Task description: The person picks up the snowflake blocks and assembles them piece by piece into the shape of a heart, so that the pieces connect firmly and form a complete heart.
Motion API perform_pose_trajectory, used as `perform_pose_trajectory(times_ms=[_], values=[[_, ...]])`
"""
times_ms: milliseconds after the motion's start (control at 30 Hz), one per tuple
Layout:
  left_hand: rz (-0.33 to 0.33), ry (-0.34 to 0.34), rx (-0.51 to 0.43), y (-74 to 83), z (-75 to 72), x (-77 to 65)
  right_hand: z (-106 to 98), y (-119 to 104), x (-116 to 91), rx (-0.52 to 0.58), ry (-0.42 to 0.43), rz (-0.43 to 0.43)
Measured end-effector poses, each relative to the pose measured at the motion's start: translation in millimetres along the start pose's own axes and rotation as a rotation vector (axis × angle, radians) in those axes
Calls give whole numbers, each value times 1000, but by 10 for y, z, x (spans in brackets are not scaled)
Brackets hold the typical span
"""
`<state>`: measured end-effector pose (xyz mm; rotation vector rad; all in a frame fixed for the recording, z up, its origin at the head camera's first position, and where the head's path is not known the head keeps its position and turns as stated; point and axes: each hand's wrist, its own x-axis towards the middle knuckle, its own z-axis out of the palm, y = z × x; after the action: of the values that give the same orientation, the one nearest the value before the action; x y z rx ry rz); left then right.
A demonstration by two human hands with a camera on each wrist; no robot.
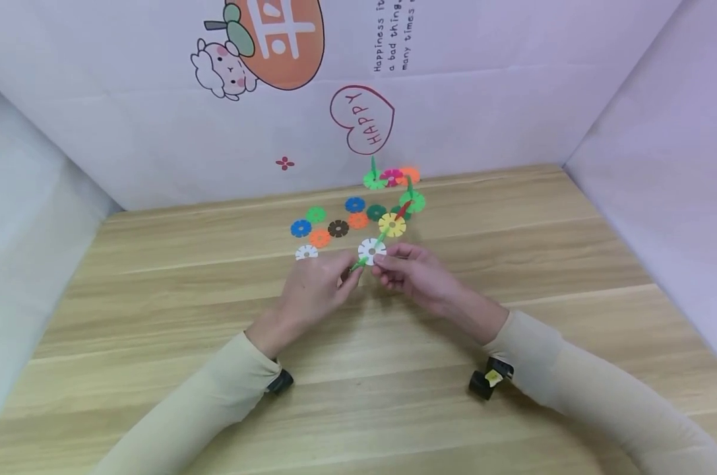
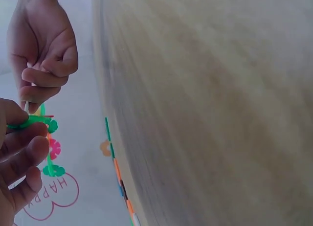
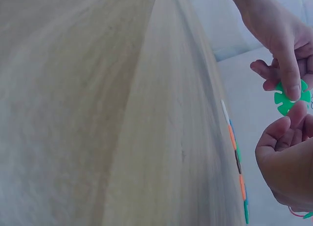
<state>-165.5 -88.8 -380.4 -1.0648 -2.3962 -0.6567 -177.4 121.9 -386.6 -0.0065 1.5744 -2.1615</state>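
Note:
In the head view my left hand pinches a green notched disc between thumb and fingers. My right hand grips a white notched disc at its right edge. The green disc meets the white one at its lower left; whether it sits in a slot is hidden by the fingers. From the white disc runs a chain of slotted-together discs, among them a yellow disc, a red disc and a pink disc. This chain hangs above the table in the left wrist view.
Loose notched discs lie flat on the wooden table beyond my left hand, including a brown disc, an orange disc and a white disc. A printed white backdrop rises behind the table's far edge.

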Motion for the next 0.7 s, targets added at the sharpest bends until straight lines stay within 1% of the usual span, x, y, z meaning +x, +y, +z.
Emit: perform_pose_trajectory(times_ms=[67,133,233,367,533,700], values=[[37,3,42,10,14,-9,-5,5,0,-33,-8,-8],[76,8,81,22,25,-19,-8,2,-5,-91,-15,-19],[133,13,150,45,33,-22,-16,-2,-18,-202,-40,-68],[181,10,218,83,32,-14,-25,-11,-49,-315,-67,-136],[200,9,230,119,32,5,-14,-39,-74,-359,-81,-156],[181,16,194,144,46,20,-7,-52,-99,-371,-91,-162]])
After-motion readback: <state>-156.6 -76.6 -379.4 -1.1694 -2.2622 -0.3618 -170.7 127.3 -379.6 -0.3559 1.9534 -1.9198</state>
